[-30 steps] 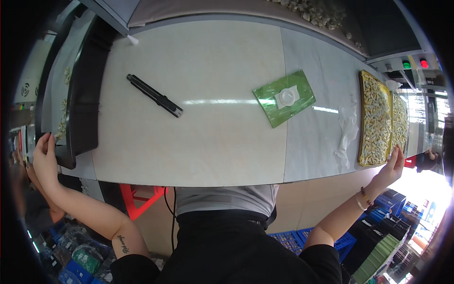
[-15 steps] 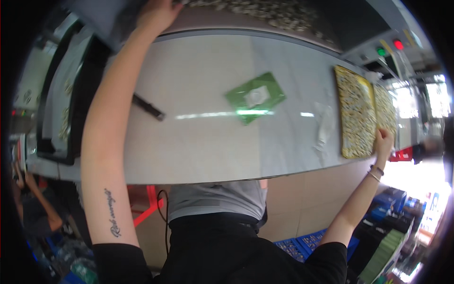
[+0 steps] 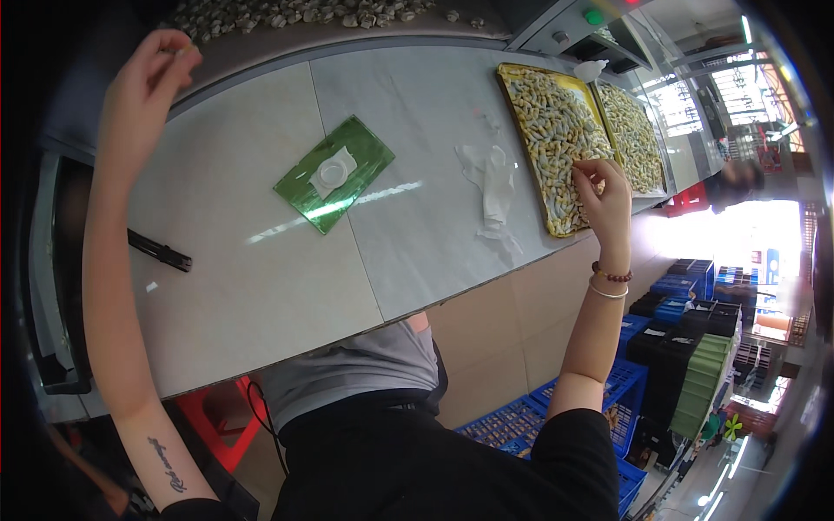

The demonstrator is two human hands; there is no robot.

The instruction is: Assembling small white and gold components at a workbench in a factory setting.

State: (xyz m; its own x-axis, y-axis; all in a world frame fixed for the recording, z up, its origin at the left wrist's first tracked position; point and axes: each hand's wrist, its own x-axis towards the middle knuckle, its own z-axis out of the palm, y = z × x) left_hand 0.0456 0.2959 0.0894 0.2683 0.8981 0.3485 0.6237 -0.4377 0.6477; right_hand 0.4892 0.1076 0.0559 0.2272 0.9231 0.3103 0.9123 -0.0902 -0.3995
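Black tool (image 3: pixel 165 252) nearest, left of the frame; green plate (image 3: pixel 300 188) beyond it, left of centre. Right of centre, I've got the right hand (image 3: pixel 610 195) at the pale pieces (image 3: pixel 556 117) in the yellow tray (image 3: pixel 571 84), fingers curled toward the thumb; can't tell if they grip one. Upper left, the left hand (image 3: pixel 143 91) hangs, fingers bent, grip unclear, near the grey-white heap (image 3: pixel 321 10). Looks like piece-by-piece picking; next calls for a light pinch.

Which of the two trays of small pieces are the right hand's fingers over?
The left tray: the right hand has its fingers over that tray's lower right part, while the right tray lies farther right.
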